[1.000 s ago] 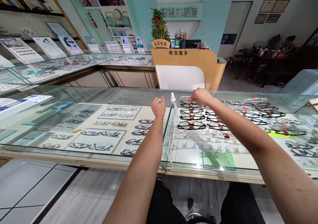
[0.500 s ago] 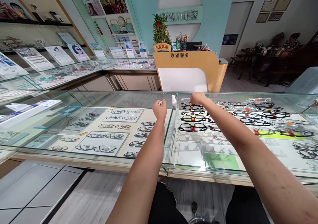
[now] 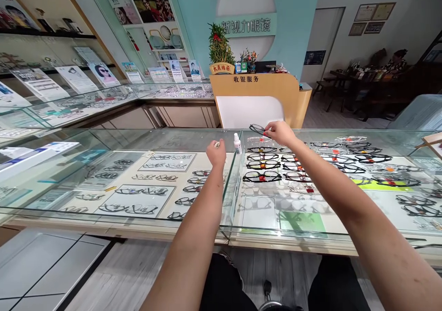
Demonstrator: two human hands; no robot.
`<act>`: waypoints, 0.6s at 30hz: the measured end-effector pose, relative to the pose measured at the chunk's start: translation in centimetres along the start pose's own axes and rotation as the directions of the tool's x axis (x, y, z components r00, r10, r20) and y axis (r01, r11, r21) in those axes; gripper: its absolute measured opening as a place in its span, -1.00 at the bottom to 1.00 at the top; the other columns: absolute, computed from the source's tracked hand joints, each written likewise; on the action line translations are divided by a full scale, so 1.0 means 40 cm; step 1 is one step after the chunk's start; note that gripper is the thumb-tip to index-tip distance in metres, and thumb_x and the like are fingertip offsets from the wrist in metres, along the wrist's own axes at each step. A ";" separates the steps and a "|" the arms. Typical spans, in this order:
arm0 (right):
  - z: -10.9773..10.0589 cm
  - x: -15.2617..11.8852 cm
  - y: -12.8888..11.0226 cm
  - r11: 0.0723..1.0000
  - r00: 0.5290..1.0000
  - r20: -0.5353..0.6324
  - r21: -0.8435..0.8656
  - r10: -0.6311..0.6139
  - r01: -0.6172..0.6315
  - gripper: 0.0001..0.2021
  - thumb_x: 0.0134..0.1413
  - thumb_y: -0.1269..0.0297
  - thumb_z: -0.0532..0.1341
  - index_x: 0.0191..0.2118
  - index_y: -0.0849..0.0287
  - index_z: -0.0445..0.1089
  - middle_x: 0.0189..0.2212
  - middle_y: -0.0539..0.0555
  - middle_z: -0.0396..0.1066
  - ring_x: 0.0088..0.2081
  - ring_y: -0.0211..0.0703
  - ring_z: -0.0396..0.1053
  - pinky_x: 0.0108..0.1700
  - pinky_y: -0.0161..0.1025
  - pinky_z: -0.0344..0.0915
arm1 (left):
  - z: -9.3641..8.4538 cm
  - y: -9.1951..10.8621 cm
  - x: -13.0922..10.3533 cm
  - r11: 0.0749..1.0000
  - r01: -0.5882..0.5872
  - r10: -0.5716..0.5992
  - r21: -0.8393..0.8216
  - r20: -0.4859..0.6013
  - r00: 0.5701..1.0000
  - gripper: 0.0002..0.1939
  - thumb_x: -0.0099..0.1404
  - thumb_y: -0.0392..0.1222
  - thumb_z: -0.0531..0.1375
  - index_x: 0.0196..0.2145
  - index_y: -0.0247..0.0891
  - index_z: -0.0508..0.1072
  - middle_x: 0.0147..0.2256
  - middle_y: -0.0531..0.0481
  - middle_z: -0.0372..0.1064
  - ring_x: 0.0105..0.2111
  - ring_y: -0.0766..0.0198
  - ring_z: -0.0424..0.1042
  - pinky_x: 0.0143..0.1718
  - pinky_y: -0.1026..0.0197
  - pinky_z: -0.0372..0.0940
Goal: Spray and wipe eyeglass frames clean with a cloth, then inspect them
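Note:
My right hand (image 3: 280, 132) grips a dark-framed pair of glasses (image 3: 257, 129) by one end, raised above the far edge of the glass counter. Closed around a small pale item, partly hidden, is my left hand (image 3: 216, 152), above the counter near its middle. Between the hands stands a small white bottle (image 3: 237, 144). Nearer to me on the right, rows of black-framed glasses (image 3: 262, 176) with red and orange tags lie below my right forearm. More glasses (image 3: 143, 190) rest on white trays at the left.
The glass counter (image 3: 231, 238) spans the view. Behind it stands a wooden cashier desk (image 3: 252, 88) with a plant (image 3: 221, 46). A side showcase (image 3: 117, 100) runs along the left with standing cards. A person (image 3: 397, 61) sits at a dark table, far right.
My right hand has risen from the row of glasses and now holds one pair up in the air. My left hand stays closed in nearly the same place. The view has shifted slightly.

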State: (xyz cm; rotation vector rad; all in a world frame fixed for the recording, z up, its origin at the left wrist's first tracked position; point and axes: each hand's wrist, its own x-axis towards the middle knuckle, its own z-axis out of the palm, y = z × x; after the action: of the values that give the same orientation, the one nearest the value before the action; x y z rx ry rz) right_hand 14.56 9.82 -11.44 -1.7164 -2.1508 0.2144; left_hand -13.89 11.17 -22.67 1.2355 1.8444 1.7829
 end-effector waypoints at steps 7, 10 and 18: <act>-0.069 -0.218 0.167 0.558 0.988 -0.092 0.830 0.127 0.006 -0.64 0.03 0.04 0.51 -0.17 0.08 0.45 -0.34 0.09 0.71 -0.43 -0.11 0.58 -0.43 -0.27 0.25 | 0.007 0.003 0.004 0.999 -0.026 0.027 0.040 -0.023 0.999 -0.53 0.42 -0.15 0.28 -0.58 -0.13 0.16 -0.59 0.16 0.06 -0.49 0.27 0.01 -0.36 0.16 0.02; -0.076 -0.289 0.226 0.477 0.981 -0.142 0.876 0.129 0.064 -0.62 0.02 0.00 0.51 -0.14 0.06 0.47 -0.28 0.07 0.73 -0.37 -0.10 0.63 -0.38 -0.26 0.30 | 0.010 0.011 0.002 0.997 -0.044 0.045 0.058 -0.030 0.999 -0.53 0.42 -0.20 0.28 -0.58 -0.13 0.15 -0.58 0.17 0.03 -0.48 0.27 -0.01 -0.37 0.16 0.01; -0.059 -0.286 0.259 0.518 0.953 -0.290 0.831 0.090 0.204 -0.67 0.14 -0.07 0.44 -0.17 0.03 0.47 -0.26 0.02 0.67 -0.33 -0.12 0.60 -0.25 -0.19 0.46 | -0.013 0.099 -0.015 0.950 -0.272 0.289 0.153 -0.109 0.951 -0.55 0.45 -0.20 0.31 -0.49 -0.13 0.15 -0.52 0.17 0.07 -0.44 0.28 0.05 -0.25 0.22 0.17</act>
State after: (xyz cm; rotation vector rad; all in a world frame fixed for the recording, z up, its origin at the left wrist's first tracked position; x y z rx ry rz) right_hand 26.94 1.07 -15.15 -0.9758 -1.4287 0.8006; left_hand -12.43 9.85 -19.13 1.5339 1.9730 1.9523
